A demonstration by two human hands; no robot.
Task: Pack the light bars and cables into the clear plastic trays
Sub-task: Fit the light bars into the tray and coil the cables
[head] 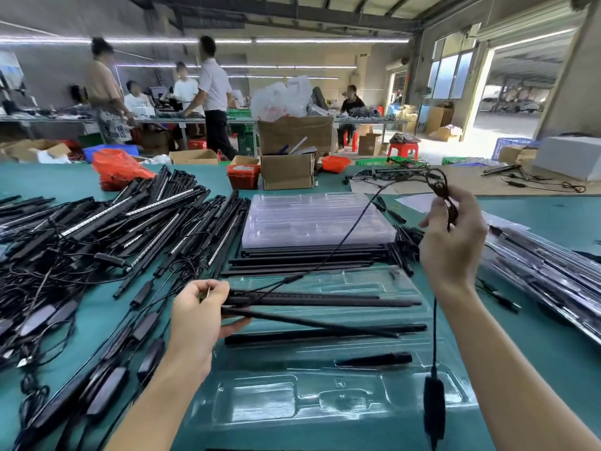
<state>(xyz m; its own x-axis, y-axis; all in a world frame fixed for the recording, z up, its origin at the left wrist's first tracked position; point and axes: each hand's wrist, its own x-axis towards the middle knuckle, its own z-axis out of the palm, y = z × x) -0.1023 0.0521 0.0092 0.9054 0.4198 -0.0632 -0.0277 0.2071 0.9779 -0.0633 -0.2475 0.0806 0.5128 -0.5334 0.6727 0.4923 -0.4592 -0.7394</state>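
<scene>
A clear plastic tray [325, 415] lies on the green table in front of me. Three black light bars [325, 301] lie in its slots, one crossing at an angle. My left hand [198, 317] grips the left ends of the bars at the tray's left edge. My right hand [452, 236] is raised above the tray's right side and holds a bunched black cable [445, 193]. One strand runs down to the bars by my left hand. Another hangs down to a black controller box [434, 408] dangling over the tray's right end.
A big heap of black light bars and cables [97, 236] covers the table's left. A stack of empty clear trays [312, 219] sits behind the tray, with loose bars beside it. Packed trays [546, 271] lie at right. Cardboard boxes [287, 170] and people stand beyond the table.
</scene>
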